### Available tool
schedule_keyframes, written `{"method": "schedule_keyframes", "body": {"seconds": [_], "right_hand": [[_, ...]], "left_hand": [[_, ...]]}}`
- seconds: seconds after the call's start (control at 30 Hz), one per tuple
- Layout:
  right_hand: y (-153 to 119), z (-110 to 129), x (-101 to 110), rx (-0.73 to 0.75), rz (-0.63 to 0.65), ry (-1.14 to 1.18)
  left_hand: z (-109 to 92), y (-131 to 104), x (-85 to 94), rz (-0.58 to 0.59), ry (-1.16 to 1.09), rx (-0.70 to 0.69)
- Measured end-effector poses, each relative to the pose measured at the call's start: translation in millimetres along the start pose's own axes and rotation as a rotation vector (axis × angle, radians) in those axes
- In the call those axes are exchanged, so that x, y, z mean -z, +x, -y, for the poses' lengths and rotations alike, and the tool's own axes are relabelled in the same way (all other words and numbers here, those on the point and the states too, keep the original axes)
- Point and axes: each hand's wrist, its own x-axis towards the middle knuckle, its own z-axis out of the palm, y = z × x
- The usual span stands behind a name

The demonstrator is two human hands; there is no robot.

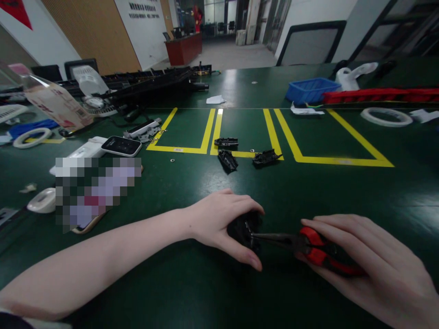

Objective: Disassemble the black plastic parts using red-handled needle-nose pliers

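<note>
Near the front middle of the green table, my left hand is closed round a black part, thumb on the near side and fingers on the far side. From the right, my right hand grips red-handled needle-nose pliers. The long thin jaws point left, and their tips meet the black part; whether they pinch anything is too small to tell. Beyond my hands lie several black pieces: one across the yellow tape, another just nearer, and a third to the right.
Yellow tape outlines mark the table. Phones, a white mouse, tape rolls and a bottle lie around the sides. Further back are a blue bin, a red strip and long black assemblies.
</note>
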Motion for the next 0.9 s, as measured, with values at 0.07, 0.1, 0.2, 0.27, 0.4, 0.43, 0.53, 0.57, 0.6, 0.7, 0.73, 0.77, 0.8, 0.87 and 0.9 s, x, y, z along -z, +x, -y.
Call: {"method": "schedule_keyframes", "body": {"seconds": [0.07,0.1,0.2,0.27,0.4,0.43,0.53,0.57,0.6,0.7,0.73,0.77,0.8,0.87,0.9], "right_hand": [[0,1,1,0.001,-0.005,0.004],[0,2,2,-0.007,-0.008,0.005],[2,2,3,-0.019,-0.004,0.019],[4,3,3,-0.013,-0.013,0.023],[9,6,3,-0.062,-0.060,0.031],[10,7,3,-0.077,-0.062,0.039],[10,11,3,-0.086,-0.053,0.055],[10,11,3,-0.082,-0.052,0.059],[9,12,3,-0.079,-0.055,0.065],[8,10,3,-0.074,-0.056,0.071],[8,9,2,-0.069,-0.051,0.063],[7,7,2,-0.059,-0.042,0.055],[7,6,1,-0.039,-0.033,0.046],[7,4,1,0.006,-0.017,0.038],[7,4,1,0.021,-0.011,0.037]], "left_hand": [[0,0,0.0,0.005,-0.003,0.008],[0,0,0.1,0.007,-0.004,0.009],[-1,-1,0.0,-0.009,-0.009,-0.006],[-2,-1,-0.1,-0.019,-0.016,-0.012],[-5,-3,-0.4,-0.035,-0.021,0.000],[-6,-3,-0.5,-0.036,-0.016,0.008],[-7,-4,-1.1,-0.042,-0.001,0.031],[-7,-3,-1.4,-0.042,0.003,0.034],[-6,-3,-1.9,-0.045,0.006,0.035],[-5,-1,-4.4,-0.054,0.015,0.025],[-4,-1,-5.4,-0.052,0.021,0.017],[-4,-1,-6.4,-0.045,0.031,0.011],[-4,0,-7.3,-0.036,0.046,0.009],[-4,0,-8.5,-0.017,0.090,0.016],[-4,-1,-8.7,-0.015,0.112,0.021]]}}
